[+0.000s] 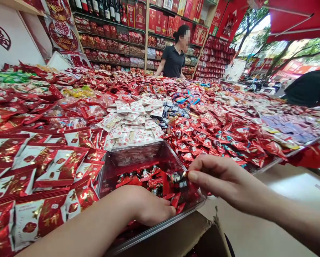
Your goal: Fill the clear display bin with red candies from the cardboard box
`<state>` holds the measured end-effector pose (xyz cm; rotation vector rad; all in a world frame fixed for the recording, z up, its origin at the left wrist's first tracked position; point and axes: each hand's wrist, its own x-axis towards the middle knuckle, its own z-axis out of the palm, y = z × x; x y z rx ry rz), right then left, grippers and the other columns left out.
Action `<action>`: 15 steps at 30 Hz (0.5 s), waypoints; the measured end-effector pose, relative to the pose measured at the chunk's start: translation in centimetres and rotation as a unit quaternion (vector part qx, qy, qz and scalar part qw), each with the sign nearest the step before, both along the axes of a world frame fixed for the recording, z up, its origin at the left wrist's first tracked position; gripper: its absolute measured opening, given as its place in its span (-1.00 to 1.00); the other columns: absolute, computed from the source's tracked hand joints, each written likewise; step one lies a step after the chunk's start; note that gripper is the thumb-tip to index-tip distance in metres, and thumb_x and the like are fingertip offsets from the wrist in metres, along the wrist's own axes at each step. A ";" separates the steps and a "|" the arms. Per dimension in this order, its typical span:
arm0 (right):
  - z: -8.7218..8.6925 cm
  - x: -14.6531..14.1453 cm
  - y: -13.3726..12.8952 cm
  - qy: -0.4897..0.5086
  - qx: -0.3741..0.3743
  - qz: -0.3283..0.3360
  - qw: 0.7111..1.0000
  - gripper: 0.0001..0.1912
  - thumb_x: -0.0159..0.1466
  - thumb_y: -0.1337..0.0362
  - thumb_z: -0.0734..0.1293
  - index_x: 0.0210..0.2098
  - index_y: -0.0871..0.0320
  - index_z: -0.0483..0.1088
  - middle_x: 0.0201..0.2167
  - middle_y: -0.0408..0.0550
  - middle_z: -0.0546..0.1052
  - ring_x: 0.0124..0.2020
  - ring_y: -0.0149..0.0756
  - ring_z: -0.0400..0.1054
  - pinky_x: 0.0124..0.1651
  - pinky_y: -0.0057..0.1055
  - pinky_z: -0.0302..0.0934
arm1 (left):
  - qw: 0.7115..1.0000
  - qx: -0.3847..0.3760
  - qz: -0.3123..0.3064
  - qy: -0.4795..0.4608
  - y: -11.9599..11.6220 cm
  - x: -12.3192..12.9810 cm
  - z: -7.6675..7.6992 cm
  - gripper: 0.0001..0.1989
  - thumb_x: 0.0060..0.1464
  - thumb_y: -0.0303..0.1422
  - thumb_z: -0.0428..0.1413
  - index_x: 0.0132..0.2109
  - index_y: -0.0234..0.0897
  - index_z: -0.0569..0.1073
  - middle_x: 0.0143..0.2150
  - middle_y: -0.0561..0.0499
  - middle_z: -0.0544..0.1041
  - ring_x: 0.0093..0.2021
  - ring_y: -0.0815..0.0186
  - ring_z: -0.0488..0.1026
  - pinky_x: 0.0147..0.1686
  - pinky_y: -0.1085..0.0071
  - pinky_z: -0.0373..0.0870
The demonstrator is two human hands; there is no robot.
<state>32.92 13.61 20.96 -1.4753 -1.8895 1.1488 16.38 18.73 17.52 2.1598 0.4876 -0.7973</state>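
Note:
A clear plastic bin (138, 151) in front of me holds several small red-and-black wrapped candies (156, 185). Over the bin's right side, my right hand (218, 178) pinches the edge of a dark wrapped candy (178, 178) between thumb and forefinger. My left hand (151, 207) reaches down into the near part of the bin, palm lowered, among red wrappers. Its fingertips are mostly hidden, so whether it grips anything does not show.
A cardboard box (202, 235) stands below the bin's near edge. Large red-and-white packets (60, 164) lie to the left, white packets (135, 119) behind, red candies (208, 135) to the right. A person in a dark shirt (173, 60) stands across the display before shelves.

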 end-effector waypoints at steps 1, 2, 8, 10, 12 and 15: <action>0.5 -0.5 1.1 -0.020 0.030 0.023 0.999 -0.79 0.18 0.18 0.14 -0.44 0.20 0.25 -0.57 -0.15 0.34 -0.56 -0.52 0.18 -0.52 -0.58 0.07 | 1.000 -0.011 -0.013 -0.007 0.0 0.0 0.0 -0.49 0.03 -0.24 -0.27 0.08 -0.35 0.24 0.12 -0.17 0.22 -0.01 0.02 0.27 -0.08 0.14 0.18; 0.9 -1.1 2.3 -0.046 0.063 0.050 0.996 -0.82 0.18 0.22 0.15 -0.43 0.20 0.27 -0.54 -0.14 0.36 -0.52 -0.51 0.19 -0.48 -0.57 0.08 | 1.000 -0.019 -0.015 -0.010 0.0 0.0 0.0 -0.49 0.03 -0.24 -0.26 0.09 -0.35 0.22 0.14 -0.16 0.19 0.01 0.02 0.25 -0.07 0.14 0.17; 1.2 -6.8 9.6 -0.239 0.227 0.217 0.919 -0.85 0.10 0.42 0.16 -0.37 0.23 0.32 -0.48 -0.09 0.41 -0.49 -0.47 0.20 -0.48 -0.55 0.02 | 0.995 -0.002 0.088 0.034 -0.2 -0.4 -0.2 -0.43 0.05 -0.13 -0.35 0.15 -0.25 0.11 0.16 -0.11 0.15 0.10 0.04 0.13 -0.01 0.09 0.09; 0.3 -9.0 11.1 -0.296 0.221 0.290 0.883 -0.79 0.04 0.48 0.17 -0.32 0.26 0.33 -0.46 -0.06 0.43 -0.48 -0.44 0.22 -0.51 -0.55 0.00 | 0.993 0.011 0.105 0.051 -0.3 -0.5 -0.1 -0.44 0.04 -0.10 -0.34 0.15 -0.19 0.11 0.15 -0.11 0.18 0.08 0.02 0.16 -0.05 0.06 0.13; -0.7 -11.0 12.1 -0.336 0.214 0.351 0.848 -0.73 0.00 0.52 0.18 -0.29 0.29 0.34 -0.42 -0.01 0.44 -0.44 -0.38 0.27 -0.51 -0.53 0.03 | 0.988 0.026 0.135 0.074 -0.3 -0.6 -0.1 -0.44 0.01 -0.04 -0.32 0.11 -0.09 0.17 0.10 -0.09 0.26 0.02 -0.02 0.24 -0.12 0.02 0.19; -2.3 -13.3 13.0 -0.336 0.203 0.395 0.831 -0.76 0.01 0.53 0.19 -0.31 0.34 0.36 -0.38 0.07 0.45 -0.36 -0.28 0.32 -0.44 -0.48 0.15 | 0.976 0.052 0.195 0.083 -0.3 -0.9 -0.4 -0.41 -0.08 0.11 -0.34 0.02 0.09 0.26 0.00 -0.03 0.38 -0.09 -0.02 0.34 -0.24 0.02 0.29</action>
